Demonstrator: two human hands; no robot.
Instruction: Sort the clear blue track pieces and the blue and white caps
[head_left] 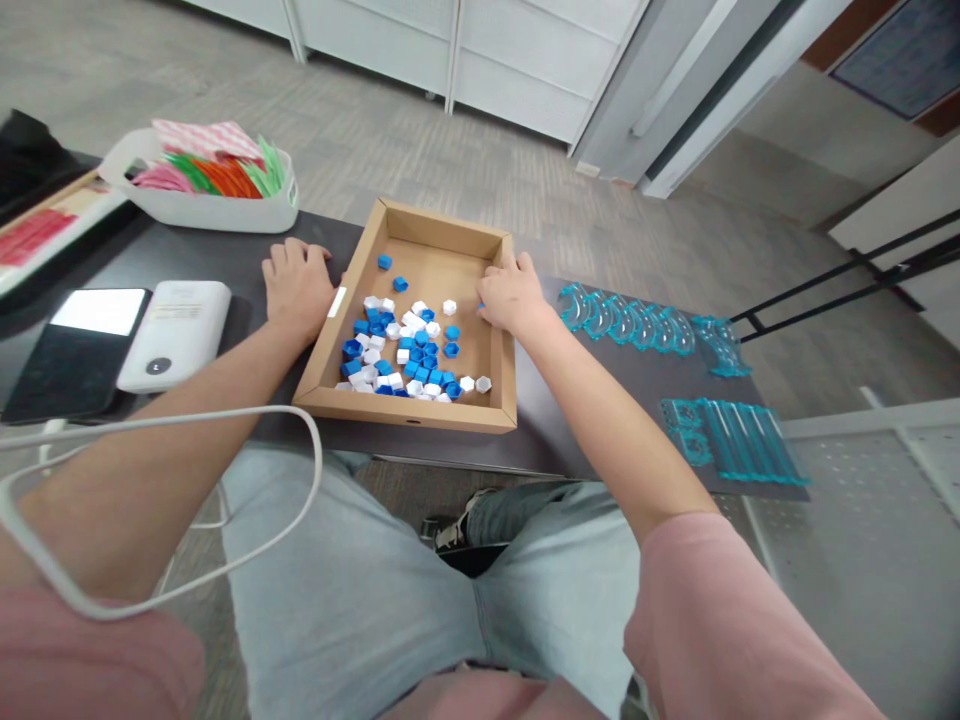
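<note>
A shallow cardboard box (442, 415) sits in front of me with several small blue hexagonal pieces (451, 350) and white hexagonal pieces (449, 307) loose inside, mostly heaped toward the near left. My left hand (298, 285) rests on the table against the outside of the box's left wall, fingers loosely bent and holding nothing. Over the box's right wall reaches my right hand (511, 292). Its thumb and forefinger are closed inside the box, where a bit of blue shows at the fingertips, apparently a hexagonal piece; the other fingers lie over the rim.
Teal transparent plastic parts (626, 320) lie in rows on the dark table (551, 430) at right. At left are a white basket (217, 212) of coloured strips, a phone (75, 350) and a white power bank (176, 335). A white cable (319, 460) loops over my left forearm.
</note>
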